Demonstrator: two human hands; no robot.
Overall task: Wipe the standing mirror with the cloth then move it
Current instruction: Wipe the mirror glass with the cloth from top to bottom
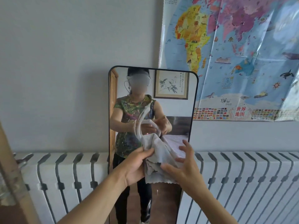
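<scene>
A tall standing mirror [176, 110] with a thin black frame leans upright against the wall, in front of a white radiator. It reflects a person holding a cloth. I hold a crumpled light grey cloth [159, 156] just in front of the lower glass. My left hand [137, 165] grips the cloth's left side between thumb and fingers. My right hand [184, 165] is at the cloth's right side, fingers spread and curled, thumb touching the fabric. The cloth covers part of the glass.
A long white ribbed radiator [242, 183] runs along the wall behind the mirror. A colourful world map poster [234, 54] hangs at upper right, its corner behind the mirror's top. A worn wooden edge [14, 183] stands at far left.
</scene>
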